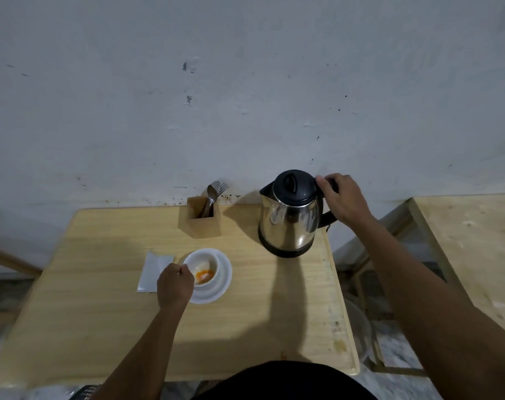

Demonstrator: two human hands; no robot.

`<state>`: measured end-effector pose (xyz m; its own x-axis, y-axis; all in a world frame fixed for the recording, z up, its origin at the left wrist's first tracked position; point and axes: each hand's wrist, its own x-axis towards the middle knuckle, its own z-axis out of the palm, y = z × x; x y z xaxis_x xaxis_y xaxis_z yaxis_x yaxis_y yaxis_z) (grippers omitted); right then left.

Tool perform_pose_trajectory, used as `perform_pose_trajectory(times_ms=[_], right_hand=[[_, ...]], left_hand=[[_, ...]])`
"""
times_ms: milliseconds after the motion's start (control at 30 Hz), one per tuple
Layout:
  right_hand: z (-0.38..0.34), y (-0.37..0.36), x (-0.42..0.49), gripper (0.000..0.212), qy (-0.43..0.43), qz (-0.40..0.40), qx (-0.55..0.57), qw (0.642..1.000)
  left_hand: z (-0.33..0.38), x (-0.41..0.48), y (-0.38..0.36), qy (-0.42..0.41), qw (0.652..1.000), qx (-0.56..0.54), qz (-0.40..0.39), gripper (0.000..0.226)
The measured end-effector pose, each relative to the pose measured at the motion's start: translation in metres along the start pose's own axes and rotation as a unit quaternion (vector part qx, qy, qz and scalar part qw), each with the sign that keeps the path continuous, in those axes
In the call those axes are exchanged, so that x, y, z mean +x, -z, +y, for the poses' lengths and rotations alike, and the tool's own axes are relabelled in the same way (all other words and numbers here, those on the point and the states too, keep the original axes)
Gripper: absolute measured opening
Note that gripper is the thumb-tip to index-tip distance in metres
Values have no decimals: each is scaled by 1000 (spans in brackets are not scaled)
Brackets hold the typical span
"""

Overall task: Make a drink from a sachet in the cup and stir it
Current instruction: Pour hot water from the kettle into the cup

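My left grip (175,284) closes on the small white ceramic cup (201,268), steadying it on its white saucer (221,287) at the pale wooden bench (101,313) centre; my right grip (342,197) wraps the steel kettle (289,217) handle, ready to pour onto the orange powder (204,275)

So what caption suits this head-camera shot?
Right hand grips kettle handle; left hand steadies powder-filled cup.
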<state>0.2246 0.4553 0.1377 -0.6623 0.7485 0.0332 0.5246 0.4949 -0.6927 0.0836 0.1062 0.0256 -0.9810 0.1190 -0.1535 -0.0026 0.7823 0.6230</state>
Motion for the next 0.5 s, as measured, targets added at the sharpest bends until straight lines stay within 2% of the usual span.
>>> perform_pose_trajectory(times_ms=[100, 200, 267, 367, 500], right_hand=[[1, 11, 20, 59, 5, -70, 10, 997], [5, 17, 35, 70, 4, -120, 23, 992], [9, 17, 42, 79, -6, -141, 21, 990], [13, 14, 47, 78, -12, -147, 48, 988], [19, 9, 45, 76, 28, -101, 75, 992]], left_hand=[[1, 2, -5, 21, 999, 28, -10, 34], [8, -1, -4, 76, 997, -12, -5, 26], [8, -1, -5, 76, 997, -17, -3, 24], [4, 1, -7, 48, 999, 9, -7, 30], [2, 3, -4, 17, 999, 46, -16, 44]])
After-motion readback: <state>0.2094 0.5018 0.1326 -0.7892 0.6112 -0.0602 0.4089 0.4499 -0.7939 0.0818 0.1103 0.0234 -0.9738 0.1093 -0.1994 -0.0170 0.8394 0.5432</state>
